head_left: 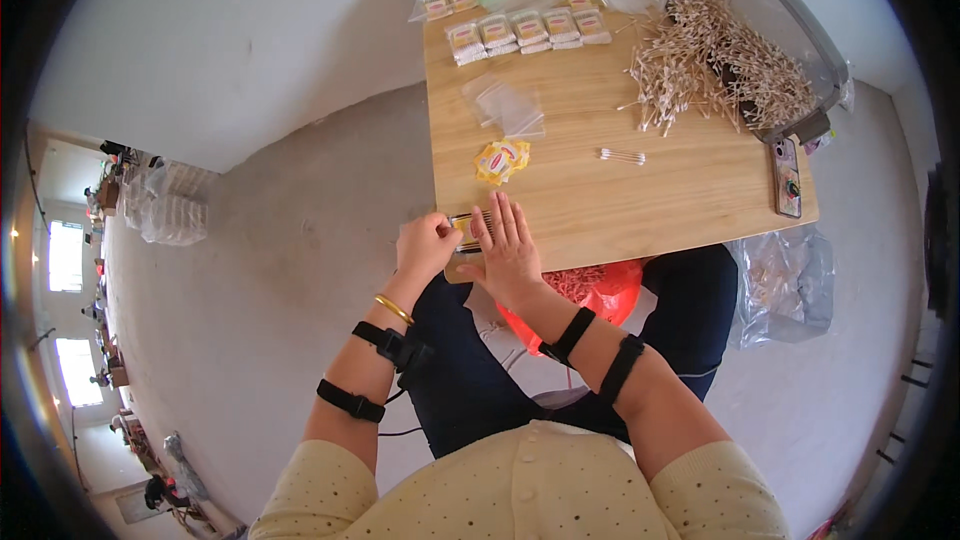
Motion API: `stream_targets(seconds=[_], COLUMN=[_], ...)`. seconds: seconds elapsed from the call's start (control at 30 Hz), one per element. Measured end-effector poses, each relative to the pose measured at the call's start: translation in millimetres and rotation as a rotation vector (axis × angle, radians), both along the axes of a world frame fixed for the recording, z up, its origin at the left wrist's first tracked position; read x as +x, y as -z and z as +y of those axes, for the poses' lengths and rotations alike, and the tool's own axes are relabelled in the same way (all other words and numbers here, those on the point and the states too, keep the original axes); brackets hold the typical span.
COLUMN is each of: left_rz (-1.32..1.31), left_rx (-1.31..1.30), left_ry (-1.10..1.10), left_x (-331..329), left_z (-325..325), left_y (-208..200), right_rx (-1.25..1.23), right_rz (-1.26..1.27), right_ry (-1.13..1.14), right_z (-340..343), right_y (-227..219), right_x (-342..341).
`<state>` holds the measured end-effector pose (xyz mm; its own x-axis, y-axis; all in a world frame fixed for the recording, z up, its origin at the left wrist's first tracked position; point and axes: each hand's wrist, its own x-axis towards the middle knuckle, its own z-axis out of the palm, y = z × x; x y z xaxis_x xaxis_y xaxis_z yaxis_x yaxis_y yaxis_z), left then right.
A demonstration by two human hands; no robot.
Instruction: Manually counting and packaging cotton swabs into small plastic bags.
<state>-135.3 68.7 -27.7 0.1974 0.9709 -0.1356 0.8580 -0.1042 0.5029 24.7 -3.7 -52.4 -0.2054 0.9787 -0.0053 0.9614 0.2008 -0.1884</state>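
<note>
At the near left corner of the wooden table point(600, 200) lies a small yellow-labelled packet of cotton swabs point(461, 231). My left hand point(427, 240) is closed at the packet's left end, its fingertips curled in and partly hidden. My right hand point(508, 248) lies flat across the other end, fingers stretched out and covering part of it. Just beyond the hands sits a loose pile of yellow-and-white label cards point(502, 161). Clear plastic bags point(508, 108) are stacked behind the cards. A few loose cotton swabs point(622, 156) lie side by side to the right.
Filled swab packets point(527, 28) stand in rows at the far side. A tipped grey bin point(790, 15) spills a heap of cotton swabs point(720, 65). A phone point(786, 178) rests by the right edge. Below hang a red bag point(610, 300) and a clear bag point(790, 280).
</note>
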Motion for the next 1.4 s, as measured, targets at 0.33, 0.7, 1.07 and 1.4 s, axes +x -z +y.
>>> stream_targets(seconds=[0.33, 0.7, 1.07, 1.4], left_rz=[0.046, -0.644, -0.395, -0.311], left_rx=[0.255, -0.171, 0.037, 0.421], left_ry=[-0.153, -0.373, -0.384, 0.179], left_x=[-44, -26, -55, 89], left_z=[-16, -28, -23, -34], left_y=[5, 34, 77, -8], right_rx=[-0.019, -0.043, 0.234, 0.415], right_rz=[0.164, -0.097, 0.381, 0.558], right_ry=[0.022, -0.049, -0.033, 0.551], right_z=[0, 5, 6, 18], right_y=[-4, 1, 9, 11], right_x=[-1, -31, 2, 236])
